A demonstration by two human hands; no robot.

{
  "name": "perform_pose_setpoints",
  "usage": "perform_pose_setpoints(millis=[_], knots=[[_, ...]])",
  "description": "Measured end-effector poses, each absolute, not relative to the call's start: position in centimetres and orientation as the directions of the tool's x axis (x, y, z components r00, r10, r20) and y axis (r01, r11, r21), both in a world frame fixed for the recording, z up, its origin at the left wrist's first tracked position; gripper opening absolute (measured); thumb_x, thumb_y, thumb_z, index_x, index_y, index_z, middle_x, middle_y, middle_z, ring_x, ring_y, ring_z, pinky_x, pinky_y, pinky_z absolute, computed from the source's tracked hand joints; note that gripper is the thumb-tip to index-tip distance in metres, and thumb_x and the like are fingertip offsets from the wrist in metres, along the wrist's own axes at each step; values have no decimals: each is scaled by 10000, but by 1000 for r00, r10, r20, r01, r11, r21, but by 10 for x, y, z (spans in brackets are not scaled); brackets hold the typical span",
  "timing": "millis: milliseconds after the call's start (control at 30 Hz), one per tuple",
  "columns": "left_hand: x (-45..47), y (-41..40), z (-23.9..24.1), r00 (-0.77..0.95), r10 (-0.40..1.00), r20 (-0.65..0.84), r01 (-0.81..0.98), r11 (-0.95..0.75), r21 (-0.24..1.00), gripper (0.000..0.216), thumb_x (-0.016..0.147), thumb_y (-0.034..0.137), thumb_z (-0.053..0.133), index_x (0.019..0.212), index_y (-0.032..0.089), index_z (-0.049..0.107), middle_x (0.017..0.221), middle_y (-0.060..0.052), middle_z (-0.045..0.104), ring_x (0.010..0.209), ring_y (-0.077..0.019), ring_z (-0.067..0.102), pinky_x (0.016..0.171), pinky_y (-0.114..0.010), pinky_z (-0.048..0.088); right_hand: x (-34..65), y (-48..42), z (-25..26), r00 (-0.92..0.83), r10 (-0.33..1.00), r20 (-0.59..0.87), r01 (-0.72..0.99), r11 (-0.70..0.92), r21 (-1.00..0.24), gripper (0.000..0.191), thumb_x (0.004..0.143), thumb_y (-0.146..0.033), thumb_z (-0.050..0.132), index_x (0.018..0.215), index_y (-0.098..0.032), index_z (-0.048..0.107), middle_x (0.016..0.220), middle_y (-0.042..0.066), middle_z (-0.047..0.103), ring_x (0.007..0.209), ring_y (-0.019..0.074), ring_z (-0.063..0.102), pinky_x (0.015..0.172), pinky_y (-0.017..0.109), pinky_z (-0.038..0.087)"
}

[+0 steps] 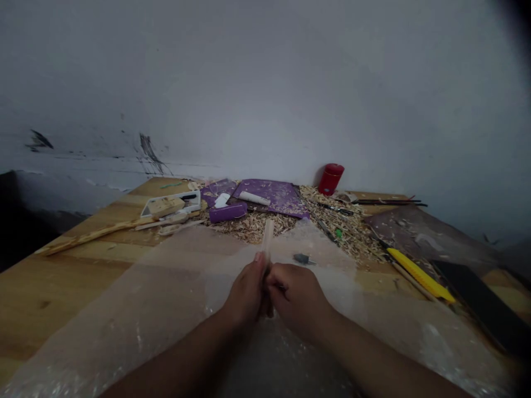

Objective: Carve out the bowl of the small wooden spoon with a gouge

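Note:
A pale, narrow wooden strip (268, 236) stands up from my left hand (244, 292), which is wrapped round its lower part. Pressed close beside it, my right hand (302, 296) is curled into a fist against the strip; whatever its fingers grip is hidden. Both hands are over a clear plastic sheet (166, 315) spread on the wooden table (78, 276). Just beyond my right hand lies a small dark piece with a thin metal shank (302, 258).
Wood shavings (257, 225) heap along the back near a purple mat (277, 193) and a purple roll (228, 213). A white tray (151, 204) and long stick (95, 235) lie left. A red canister (331, 178), yellow-handled tool (418, 273) and dark flat block (485, 304) are right.

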State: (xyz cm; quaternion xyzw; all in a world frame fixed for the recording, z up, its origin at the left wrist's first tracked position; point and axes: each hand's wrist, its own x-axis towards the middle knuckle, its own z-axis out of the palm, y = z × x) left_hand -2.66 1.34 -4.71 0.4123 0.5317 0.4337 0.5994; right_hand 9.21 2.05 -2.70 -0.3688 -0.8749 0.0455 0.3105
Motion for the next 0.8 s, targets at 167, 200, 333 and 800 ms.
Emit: perform_pose_setpoints(millis=[167, 200, 333, 800], knots=[[-25, 15, -42, -31, 980, -198, -173, 190, 966, 532, 724, 634, 373, 589, 155, 562, 492, -17, 559, 518, -146, 524, 481, -236, 382, 86, 19, -39, -504, 636, 585, 629, 734, -256, 225, 799, -130, 412, 597, -181, 498, 610, 54, 567, 598, 172, 486, 589, 305, 331], [-25, 15, -41, -32, 980, -194, -173, 186, 967, 517, 720, 625, 393, 610, 152, 571, 530, -23, 576, 554, -153, 535, 508, -239, 395, 85, 19, -40, -504, 631, 589, 626, 737, -254, 239, 815, -142, 402, 605, -179, 509, 631, 66, 579, 614, 179, 490, 605, 316, 334], [-29, 13, -40, 14, 978, -208, -169, 207, 964, 506, 750, 602, 367, 658, 154, 585, 527, -20, 569, 534, -148, 526, 500, -237, 392, 86, 18, -38, -488, 670, 559, 607, 721, -334, 269, 831, -159, 379, 597, -177, 511, 646, 83, 587, 628, 189, 500, 625, 334, 344], [-29, 18, -28, 247, 912, -327, -383, 401, 832, 556, 765, 637, 223, 569, 180, 471, 333, -3, 491, 253, -113, 415, 299, -206, 275, 105, 30, -20, -601, 790, 120, 57, 193, -980, 174, 803, -267, 492, 653, -201, 435, 589, -12, 627, 563, 130, 615, 526, 244, 462]])
